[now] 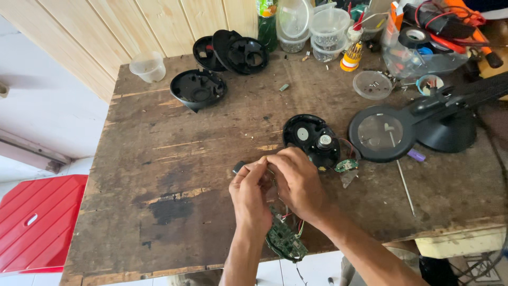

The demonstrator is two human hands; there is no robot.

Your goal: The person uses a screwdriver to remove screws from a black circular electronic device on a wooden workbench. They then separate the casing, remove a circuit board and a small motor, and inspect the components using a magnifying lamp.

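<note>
Item: worn wooden workbench point(174, 175), viewed from above; disassembly of a small round black electronic device in progress.

Hands. Left hand point(252, 197) and right hand point(297, 182) met near the middle of the bench, toward its near edge, fingers pinched together on a small part between them. The part itself was hidden by the fingers; whether each hand gripped it or only steadied it could not be told. A small dark piece point(238, 167) showed just beyond the left thumb.

Work in hand. A green circuit board point(286, 241) with red and pale wires hung below the hands at the near edge of the bench, apparently tethered by its leads. The opened black housing point(311, 139), round parts exposed inside, lay just beyond the right hand. A small green board point(346, 166) sat touching or just beside its right side.

Progress, as judged. The casing was already open and the main board out of it; the wiring appeared not yet fully freed. Nothing showed reassembly.

Other stock. One black shell half point(198, 89) toward the far left; two more black shells point(230, 51) overlapping at the far edge. Clear plastic cup point(148, 66) at the far left corner. Black magnifier lamp point(407, 130) on the right side. Clear lid holding screws point(372, 85) and stacked plastic tubs point(328, 32) along the far edge. Red plastic stool point(37, 222) off the bench's left edge.
</note>
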